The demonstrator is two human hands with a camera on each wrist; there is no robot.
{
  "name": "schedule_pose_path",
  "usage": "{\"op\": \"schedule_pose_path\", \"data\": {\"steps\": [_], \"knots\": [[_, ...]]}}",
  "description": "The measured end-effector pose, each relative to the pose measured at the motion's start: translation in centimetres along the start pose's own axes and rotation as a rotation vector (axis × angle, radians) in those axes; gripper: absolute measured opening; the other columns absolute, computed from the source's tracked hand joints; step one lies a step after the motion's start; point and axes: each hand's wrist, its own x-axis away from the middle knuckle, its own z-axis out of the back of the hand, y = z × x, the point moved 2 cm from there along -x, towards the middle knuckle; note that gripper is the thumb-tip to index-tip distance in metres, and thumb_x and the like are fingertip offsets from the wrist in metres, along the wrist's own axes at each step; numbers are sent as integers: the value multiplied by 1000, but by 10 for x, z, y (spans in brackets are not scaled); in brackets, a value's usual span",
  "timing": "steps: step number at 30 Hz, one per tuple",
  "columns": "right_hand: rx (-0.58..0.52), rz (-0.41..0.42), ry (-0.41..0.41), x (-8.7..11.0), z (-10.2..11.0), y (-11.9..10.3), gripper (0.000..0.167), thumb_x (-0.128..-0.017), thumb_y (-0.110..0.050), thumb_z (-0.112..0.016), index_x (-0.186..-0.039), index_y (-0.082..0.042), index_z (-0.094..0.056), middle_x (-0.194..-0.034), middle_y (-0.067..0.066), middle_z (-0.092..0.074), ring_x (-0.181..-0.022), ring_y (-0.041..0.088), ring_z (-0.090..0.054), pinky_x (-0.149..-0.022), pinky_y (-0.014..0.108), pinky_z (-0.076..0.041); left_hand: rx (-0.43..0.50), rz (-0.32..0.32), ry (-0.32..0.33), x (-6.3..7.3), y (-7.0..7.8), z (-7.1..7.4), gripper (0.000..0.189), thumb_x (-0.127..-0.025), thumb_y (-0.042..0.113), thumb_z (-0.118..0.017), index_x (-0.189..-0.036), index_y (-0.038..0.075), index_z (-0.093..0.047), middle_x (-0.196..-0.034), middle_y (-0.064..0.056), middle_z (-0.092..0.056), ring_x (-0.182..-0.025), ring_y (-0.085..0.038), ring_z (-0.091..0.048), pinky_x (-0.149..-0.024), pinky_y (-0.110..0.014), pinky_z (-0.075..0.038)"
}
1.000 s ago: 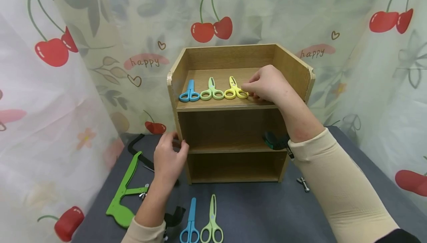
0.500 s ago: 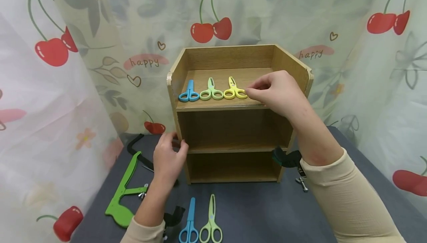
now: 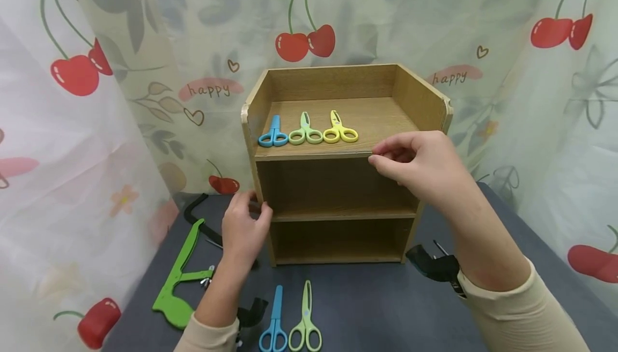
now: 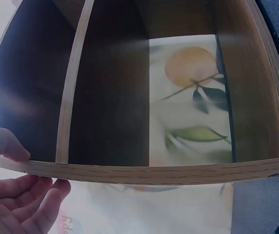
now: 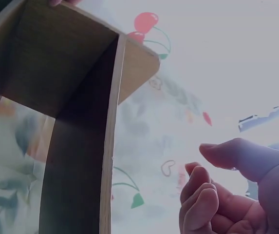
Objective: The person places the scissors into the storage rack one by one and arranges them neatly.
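On the top board of a small wooden shelf [image 3: 338, 215] lie blue scissors [image 3: 273, 133], light green scissors [image 3: 306, 129] and yellow scissors [image 3: 340, 127] in a row, handles toward me. My left hand [image 3: 245, 229] grips the shelf's left side panel, with the thumb [image 4: 9, 145] on the inner side and the fingers [image 4: 42, 204] outside. Before the right part of the top board my right hand [image 3: 417, 167] hovers, fingers loosely curled and holding nothing. The right wrist view shows a gap between its thumb [image 5: 236, 153] and fingertips. Larger blue scissors [image 3: 275, 322] and light green scissors [image 3: 306, 320] lie on the table.
Left of my left hand, a green-framed saw [image 3: 181, 282] and a black curved tool [image 3: 197, 215] lie on the dark grey table [image 3: 367, 309]. A small metal piece [image 3: 440, 247] shows beside the right wrist strap. Cherry-printed curtains [image 3: 169, 30] surround the table.
My right hand has drawn back from beside the yellow scissors, moving down and to the right, with its fingers loosening. The left hand and the scissors stay where they were.
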Motion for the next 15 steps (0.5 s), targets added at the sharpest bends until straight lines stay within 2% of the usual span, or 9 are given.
{"op": "schedule_pose_path", "data": {"steps": [8, 15], "knots": [[-18, 21, 29, 31, -2, 5, 17, -91, -26, -78, -102, -13, -79, -83, 1, -69, -74, 15, -63, -65, 23, -47, -3, 8, -8, 0, -1, -1, 21, -90, 6, -70, -107, -6, -68, -97, -18, -64, -82, -34, -69, -63, -47, -57], [-54, 84, 62, 54, -11, 6, 10, -89, -18, -80, -98, -14, -78, -79, -1, -66, -69, 15, -62, -62, 22, -47, 4, 12, -8, 0, 0, 0, 21, -90, 7, -70, -107, -6, -68, -97, -17, -64, -83, -33, -69, -63, -47, -57]]}}
